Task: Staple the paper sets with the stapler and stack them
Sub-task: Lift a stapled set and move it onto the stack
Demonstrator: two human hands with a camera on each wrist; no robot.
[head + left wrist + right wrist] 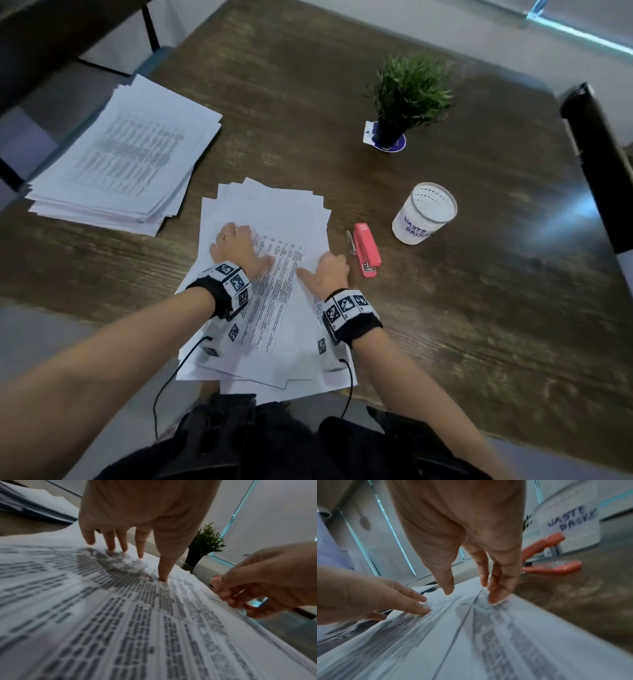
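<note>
Under our hands lies the loose pile of papers [274,219] on the table [479,308]. Our left hand [236,250] presses it flat, fingers spread; our right hand [327,270] touches its right edge with fingers loosely bent. Just right of that hand sits the stapler [367,248].
</note>
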